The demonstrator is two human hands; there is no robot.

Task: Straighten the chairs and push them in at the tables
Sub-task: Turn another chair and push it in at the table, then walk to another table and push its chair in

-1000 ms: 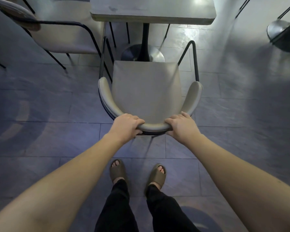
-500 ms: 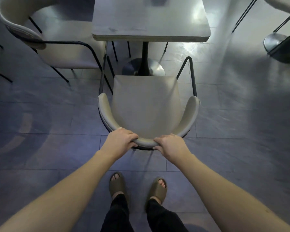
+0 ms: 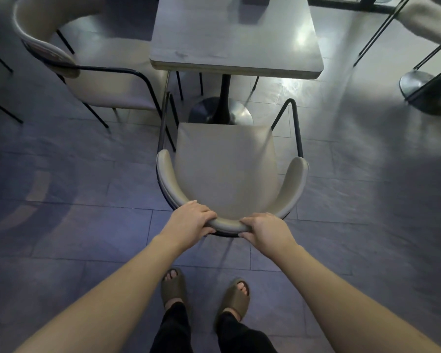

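Note:
A beige padded chair [image 3: 224, 169] with a curved backrest and black metal frame stands in front of me, facing a square grey table [image 3: 234, 34] on a black pedestal with a round metal base [image 3: 220, 114]. The seat's front edge lies short of the table's near edge. My left hand [image 3: 189, 221] grips the left part of the backrest's top. My right hand [image 3: 264, 231] grips the backrest just right of centre, thumb underneath.
A second beige chair [image 3: 107, 72] stands at the table's left side, angled. Another pedestal base [image 3: 425, 90] and thin black chair legs [image 3: 382, 29] are at the far right. More black legs [image 3: 0, 108] cross the left edge. My sandalled feet stand on the dark tiled floor behind the chair.
The chair and my hands sit lower in the view than a second ago, and more of the table top shows. Both hands keep their grip on the backrest.

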